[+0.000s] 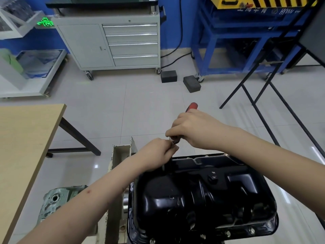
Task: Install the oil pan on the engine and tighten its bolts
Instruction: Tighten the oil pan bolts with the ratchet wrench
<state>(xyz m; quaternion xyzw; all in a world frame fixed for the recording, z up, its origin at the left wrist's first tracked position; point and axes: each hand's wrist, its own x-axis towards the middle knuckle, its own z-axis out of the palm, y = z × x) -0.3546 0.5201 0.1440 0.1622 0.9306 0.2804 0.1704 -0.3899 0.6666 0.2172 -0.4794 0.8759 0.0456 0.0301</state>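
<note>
We see a pale tiled floor point(140, 103) under a blue wall point(26, 41). A grey drawer cabinet point(109, 44) stands on castors. A wooden table point(26, 138) sits left, a blue frame point(237, 41) right.

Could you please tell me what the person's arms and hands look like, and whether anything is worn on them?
Both forearms are bare: no sleeves show. The left hand and right hand wear no gloves, and no watch or ring is visible. A small reddish mark sits on the left forearm.
</note>
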